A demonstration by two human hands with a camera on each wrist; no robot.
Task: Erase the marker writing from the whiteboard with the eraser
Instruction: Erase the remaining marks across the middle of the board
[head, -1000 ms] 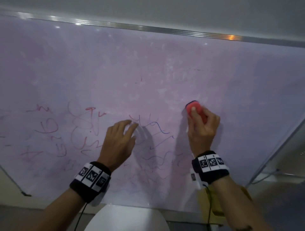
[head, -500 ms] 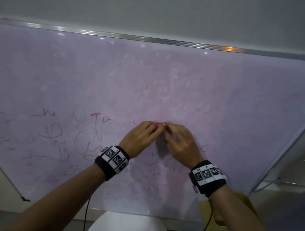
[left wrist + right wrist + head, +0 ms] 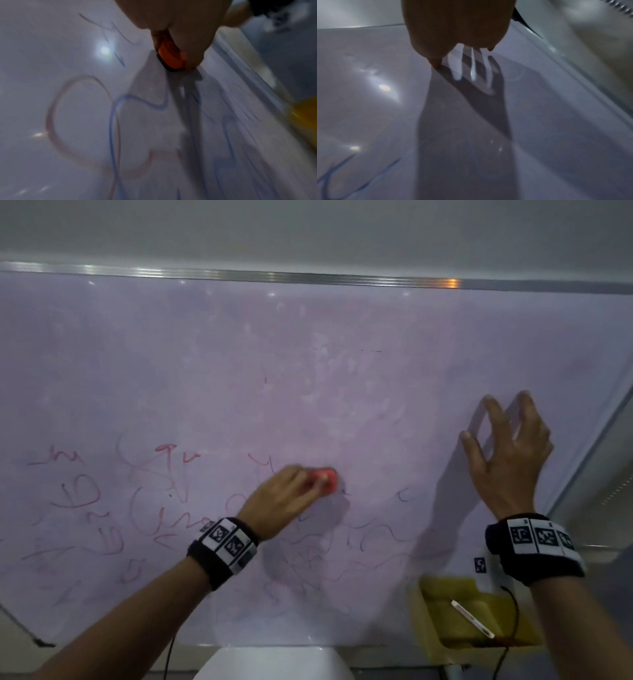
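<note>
While left hand [image 3: 281, 501] grips: one eraser [image 3: 325, 479]

From my remote station: a shallow yellow plastic tray [image 3: 442, 611] sits at the lower right, and a slim white pen-like stick [image 3: 472, 618] lies slantwise inside it. A thin black cable [image 3: 512, 616] trails down across the tray's right part. Just above the tray I see a small black-and-white square marker tag [image 3: 480, 565]. At the bottom centre, a rounded white object [image 3: 274, 664] pokes into view; I cannot tell what it is. A plain grey wall [image 3: 308, 231] fills the top.
</note>
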